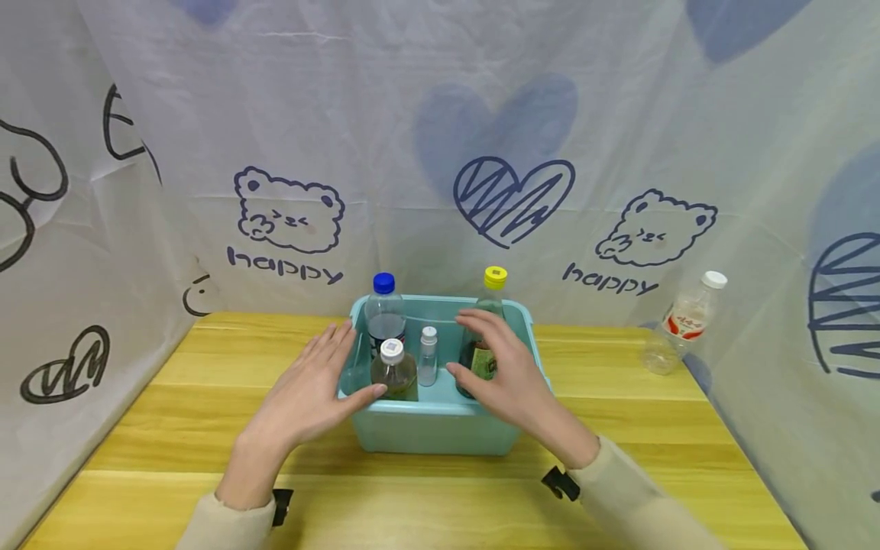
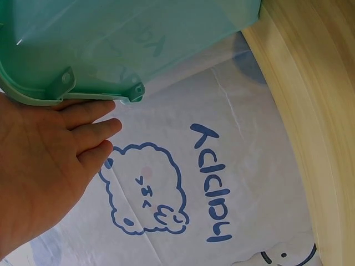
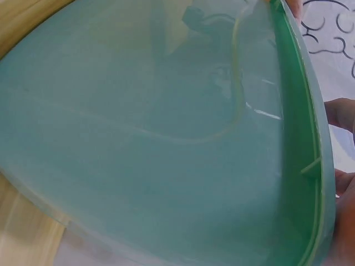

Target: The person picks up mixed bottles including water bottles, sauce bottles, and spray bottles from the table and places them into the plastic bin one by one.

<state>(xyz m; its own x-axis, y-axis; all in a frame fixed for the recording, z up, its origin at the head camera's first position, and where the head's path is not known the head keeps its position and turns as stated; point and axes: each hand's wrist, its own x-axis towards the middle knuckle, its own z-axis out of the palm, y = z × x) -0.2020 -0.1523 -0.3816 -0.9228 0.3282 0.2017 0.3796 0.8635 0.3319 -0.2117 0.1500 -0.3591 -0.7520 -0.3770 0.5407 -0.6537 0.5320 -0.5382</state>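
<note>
A light teal plastic bin [image 1: 440, 428] stands on the wooden table with several bottles in it. My left hand [image 1: 309, 389] lies along the bin's left rim, fingers straight, the thumb over the front left corner. Its fingertips are right under the rim in the left wrist view. My right hand [image 1: 505, 367] is over the bin's right side, fingers and thumb spread apart, partly covering a yellow-capped bottle [image 1: 495, 279] with a green label. Near the left thumb stands a white-capped bottle [image 1: 395, 374]; a blue-capped bottle [image 1: 385, 309] is behind it, and a small clear bottle [image 1: 428, 359] stands mid-bin.
A clear empty bottle [image 1: 684, 325] with a white cap and red-and-white label stands on the table [image 1: 605, 389] at the right. A white cloth [image 1: 412, 137] printed with hearts and bears hangs behind and beside the table.
</note>
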